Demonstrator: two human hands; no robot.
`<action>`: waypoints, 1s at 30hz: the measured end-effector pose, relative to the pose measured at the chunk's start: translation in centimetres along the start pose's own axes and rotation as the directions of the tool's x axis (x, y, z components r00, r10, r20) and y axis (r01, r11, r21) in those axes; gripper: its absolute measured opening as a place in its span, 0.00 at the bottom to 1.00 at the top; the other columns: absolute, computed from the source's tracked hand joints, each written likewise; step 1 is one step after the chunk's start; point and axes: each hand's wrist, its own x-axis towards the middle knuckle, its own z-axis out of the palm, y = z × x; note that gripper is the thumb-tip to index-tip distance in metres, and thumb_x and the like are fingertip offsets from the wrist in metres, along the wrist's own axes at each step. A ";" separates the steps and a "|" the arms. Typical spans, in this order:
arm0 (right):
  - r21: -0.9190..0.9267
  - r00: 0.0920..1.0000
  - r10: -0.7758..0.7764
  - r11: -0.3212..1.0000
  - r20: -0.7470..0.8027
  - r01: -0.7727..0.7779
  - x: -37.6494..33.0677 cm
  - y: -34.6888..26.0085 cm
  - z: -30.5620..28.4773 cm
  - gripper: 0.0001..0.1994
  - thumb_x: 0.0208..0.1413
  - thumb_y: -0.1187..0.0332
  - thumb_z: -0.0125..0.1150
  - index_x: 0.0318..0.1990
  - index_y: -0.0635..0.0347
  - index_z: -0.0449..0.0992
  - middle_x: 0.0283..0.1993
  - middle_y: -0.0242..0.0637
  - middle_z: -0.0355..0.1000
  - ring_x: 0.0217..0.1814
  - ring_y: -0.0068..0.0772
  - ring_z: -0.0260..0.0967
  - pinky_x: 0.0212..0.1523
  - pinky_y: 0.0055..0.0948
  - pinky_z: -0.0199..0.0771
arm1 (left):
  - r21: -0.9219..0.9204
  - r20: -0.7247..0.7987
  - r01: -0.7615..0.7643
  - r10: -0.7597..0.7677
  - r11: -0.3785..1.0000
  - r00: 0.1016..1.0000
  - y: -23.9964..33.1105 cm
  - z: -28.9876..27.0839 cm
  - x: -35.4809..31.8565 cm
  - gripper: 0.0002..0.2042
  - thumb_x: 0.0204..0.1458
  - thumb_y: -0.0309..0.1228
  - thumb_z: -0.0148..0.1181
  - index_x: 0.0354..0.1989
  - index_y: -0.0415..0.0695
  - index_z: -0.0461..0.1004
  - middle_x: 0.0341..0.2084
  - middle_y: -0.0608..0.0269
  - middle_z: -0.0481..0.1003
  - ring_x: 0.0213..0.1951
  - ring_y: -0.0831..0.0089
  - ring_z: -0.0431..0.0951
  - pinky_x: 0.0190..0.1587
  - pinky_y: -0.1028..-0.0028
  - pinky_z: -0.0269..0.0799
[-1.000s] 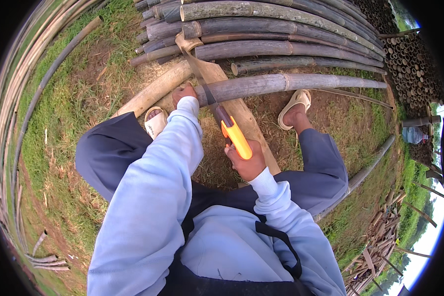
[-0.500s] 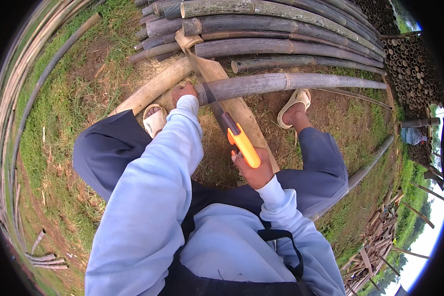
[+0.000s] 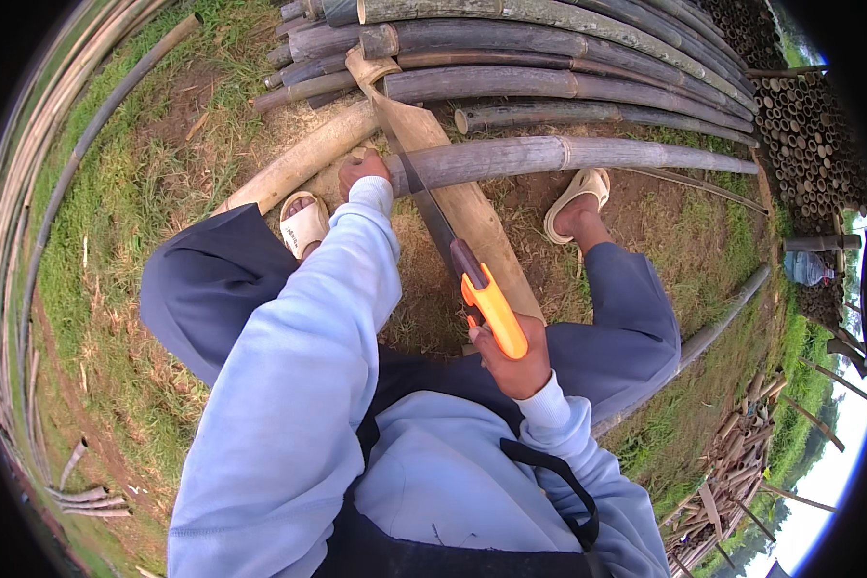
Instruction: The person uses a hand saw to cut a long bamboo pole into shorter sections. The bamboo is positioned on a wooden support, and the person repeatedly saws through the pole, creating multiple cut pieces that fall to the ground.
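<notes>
A grey bamboo pole (image 3: 511, 159) lies across a light wooden plank (image 3: 482, 226) in front of me. My left hand (image 3: 364, 173) is closed around the pole's left end. In my right hand (image 3: 515, 356) is the orange handle of a hand saw (image 3: 432, 217). Its dark blade crosses the pole just right of my left hand, with the tip reaching up toward the plank's far end. Whether the teeth have cut into the pole I cannot tell. A pale, thick log (image 3: 303, 159) lies beyond my left hand.
Several bamboo poles (image 3: 568, 87) are stacked at the far side. My feet in cream sandals (image 3: 304, 222) stand either side of the plank. Long poles (image 3: 63, 173) lie on the grass at left; cut bamboo pieces (image 3: 732, 472) are heaped at lower right.
My right hand has drawn the saw back toward my body, slightly to the right. My left hand keeps its grip on the pole.
</notes>
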 end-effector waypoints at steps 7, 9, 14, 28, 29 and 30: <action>0.092 0.978 -0.185 0.977 -0.098 0.194 6.3 2.7 3.8 0.12 0.55 0.69 0.66 0.28 0.69 0.73 0.19 0.41 0.67 0.21 0.33 0.64 0.28 0.36 0.67 | -0.098 -0.037 0.059 -0.063 0.993 0.997 1.9 0.9 1.1 0.22 0.45 0.41 0.65 0.44 0.36 0.82 0.46 0.41 0.80 0.50 0.49 0.80 0.56 0.59 0.72; 0.063 0.993 -0.107 0.992 -0.050 0.110 -0.1 2.1 2.0 0.08 0.56 0.71 0.66 0.32 0.68 0.75 0.21 0.40 0.69 0.23 0.31 0.68 0.28 0.32 0.68 | -0.097 -0.064 0.086 -0.092 0.992 0.994 1.3 0.7 1.1 0.21 0.45 0.39 0.64 0.44 0.35 0.82 0.47 0.42 0.80 0.50 0.49 0.80 0.56 0.60 0.72; -0.042 0.996 -0.073 0.997 -0.044 0.071 -8.4 -0.8 -2.0 0.09 0.56 0.76 0.63 0.44 0.70 0.78 0.28 0.36 0.75 0.30 0.25 0.74 0.36 0.27 0.74 | -0.079 -0.036 0.058 -0.061 0.995 0.997 0.4 0.7 0.5 0.23 0.48 0.43 0.64 0.46 0.37 0.81 0.47 0.42 0.80 0.51 0.50 0.80 0.58 0.60 0.71; 0.001 1.000 -0.024 1.000 -0.014 0.024 -6.4 0.4 -1.4 0.11 0.54 0.75 0.65 0.44 0.69 0.78 0.29 0.40 0.77 0.32 0.30 0.77 0.39 0.27 0.75 | -0.084 0.011 0.074 -0.073 0.994 0.997 0.9 1.2 1.4 0.21 0.47 0.41 0.66 0.41 0.34 0.82 0.42 0.42 0.81 0.47 0.49 0.81 0.55 0.60 0.73; -0.035 1.000 -0.023 0.999 -0.018 0.023 -7.5 -0.1 -2.0 0.11 0.54 0.75 0.65 0.45 0.69 0.78 0.30 0.40 0.77 0.33 0.29 0.77 0.39 0.27 0.75 | -0.032 -0.015 0.051 -0.051 0.998 0.999 0.9 1.1 1.2 0.22 0.47 0.43 0.67 0.41 0.35 0.83 0.42 0.42 0.81 0.47 0.49 0.81 0.56 0.60 0.72; -0.061 1.000 -0.026 0.998 -0.018 0.025 -8.0 -0.5 -2.6 0.11 0.54 0.75 0.65 0.45 0.68 0.78 0.30 0.39 0.77 0.33 0.28 0.77 0.39 0.26 0.75 | -0.050 -0.060 0.057 -0.060 0.997 0.996 0.6 1.0 0.7 0.22 0.47 0.44 0.67 0.41 0.36 0.83 0.42 0.42 0.81 0.48 0.49 0.81 0.56 0.60 0.72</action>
